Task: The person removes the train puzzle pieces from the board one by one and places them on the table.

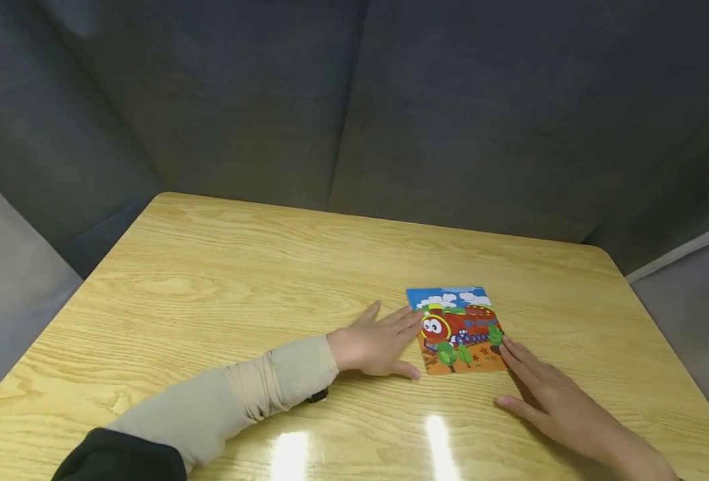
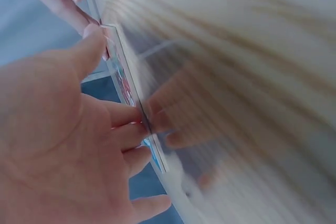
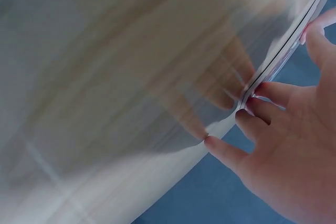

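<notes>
A thin, squarish picture board point(image 1: 459, 334) lies flat on the wooden table, printed with a red cartoon train, green trees and a blue sky. My left hand point(image 1: 381, 341) is spread at its left side, and the fingertips reach over that edge. At the right edge, my right hand point(image 1: 555, 397) touches the board near its lower corner with its fingertips, thumb held apart. In the left wrist view the board point(image 2: 126, 77) appears edge-on beside the left hand point(image 2: 68, 135). Fingers of the right hand point(image 3: 294, 124) meet the board's edge point(image 3: 283, 43) in the right wrist view.
The light wooden table point(image 1: 240, 267) has a glossy top with bright reflections near its front. Dark grey curtain point(image 1: 330, 100) hangs behind it and along the sides. The table's far edge point(image 1: 378, 218) runs beyond the board.
</notes>
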Available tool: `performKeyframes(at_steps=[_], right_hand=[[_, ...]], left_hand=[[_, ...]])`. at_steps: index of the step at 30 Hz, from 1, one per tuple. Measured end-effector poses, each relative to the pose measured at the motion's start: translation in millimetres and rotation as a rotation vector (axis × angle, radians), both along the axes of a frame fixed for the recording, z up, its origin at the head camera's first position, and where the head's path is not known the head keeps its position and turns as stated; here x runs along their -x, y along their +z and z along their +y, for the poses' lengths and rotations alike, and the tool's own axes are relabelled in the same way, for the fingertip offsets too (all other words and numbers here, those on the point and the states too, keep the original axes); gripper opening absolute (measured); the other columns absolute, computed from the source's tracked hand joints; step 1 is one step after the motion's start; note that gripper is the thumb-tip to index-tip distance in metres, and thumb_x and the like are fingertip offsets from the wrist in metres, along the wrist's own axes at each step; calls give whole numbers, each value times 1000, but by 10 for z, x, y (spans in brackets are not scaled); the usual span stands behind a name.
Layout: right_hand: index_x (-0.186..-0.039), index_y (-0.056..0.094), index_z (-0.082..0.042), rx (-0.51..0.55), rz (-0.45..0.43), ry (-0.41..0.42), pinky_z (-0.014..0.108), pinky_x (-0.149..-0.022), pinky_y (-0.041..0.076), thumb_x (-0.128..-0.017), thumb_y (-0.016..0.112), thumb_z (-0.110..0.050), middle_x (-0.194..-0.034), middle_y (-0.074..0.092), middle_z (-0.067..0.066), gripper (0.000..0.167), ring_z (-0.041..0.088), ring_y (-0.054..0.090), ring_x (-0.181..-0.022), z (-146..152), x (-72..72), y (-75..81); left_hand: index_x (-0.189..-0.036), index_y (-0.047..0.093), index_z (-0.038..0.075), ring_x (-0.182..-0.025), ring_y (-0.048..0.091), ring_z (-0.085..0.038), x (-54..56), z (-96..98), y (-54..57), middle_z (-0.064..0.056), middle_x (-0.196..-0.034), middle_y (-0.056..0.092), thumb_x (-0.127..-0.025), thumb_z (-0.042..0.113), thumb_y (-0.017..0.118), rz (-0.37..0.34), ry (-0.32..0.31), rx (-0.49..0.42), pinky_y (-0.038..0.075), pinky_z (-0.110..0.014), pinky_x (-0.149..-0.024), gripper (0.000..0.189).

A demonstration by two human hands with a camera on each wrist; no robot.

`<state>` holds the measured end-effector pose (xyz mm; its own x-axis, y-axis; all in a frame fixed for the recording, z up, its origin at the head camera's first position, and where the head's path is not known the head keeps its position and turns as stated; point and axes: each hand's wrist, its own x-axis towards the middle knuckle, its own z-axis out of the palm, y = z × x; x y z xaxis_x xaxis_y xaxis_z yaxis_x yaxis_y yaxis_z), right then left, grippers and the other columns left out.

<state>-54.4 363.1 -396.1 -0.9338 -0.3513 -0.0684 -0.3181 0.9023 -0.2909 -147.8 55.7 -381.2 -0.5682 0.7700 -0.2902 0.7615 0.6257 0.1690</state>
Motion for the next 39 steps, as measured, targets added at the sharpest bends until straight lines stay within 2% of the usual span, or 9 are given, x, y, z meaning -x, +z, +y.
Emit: performKeyframes(at_steps=[12,22,29,39], right_hand=[[-154,34,-16,17,-14,64,61,-104,30,-93,60,-53,-161,25,3,76,32,30,-143,-402,-14,30],[-154,33,-15,6,-6,156,60,-109,27,-94,56,-57,-161,25,1,77,26,28,-144,-686,38,66],[-156,30,-17,5,-10,217,57,-111,25,-94,54,-58,-162,22,0,78,21,26,-145,-833,67,62],[-157,26,-17,-3,4,309,56,-112,25,-95,52,-58,-162,19,2,78,19,23,-146,-991,119,32]], left_hand=[[-158,13,13,-149,1,-18,18,-474,10,-1,-164,4,-97,60,43,-88,62,-46,3,-56,-117,83],[-158,15,11,-149,4,-20,27,-821,36,-3,-164,6,-99,57,44,-119,102,-87,4,-58,-116,81],[-159,12,14,-149,1,-19,33,-1031,15,-1,-164,3,-98,58,44,-161,148,-104,2,-58,-116,82],[-158,15,11,-149,3,-24,-22,-1259,24,-5,-164,4,-99,56,46,-150,168,-142,2,-61,-115,80]])
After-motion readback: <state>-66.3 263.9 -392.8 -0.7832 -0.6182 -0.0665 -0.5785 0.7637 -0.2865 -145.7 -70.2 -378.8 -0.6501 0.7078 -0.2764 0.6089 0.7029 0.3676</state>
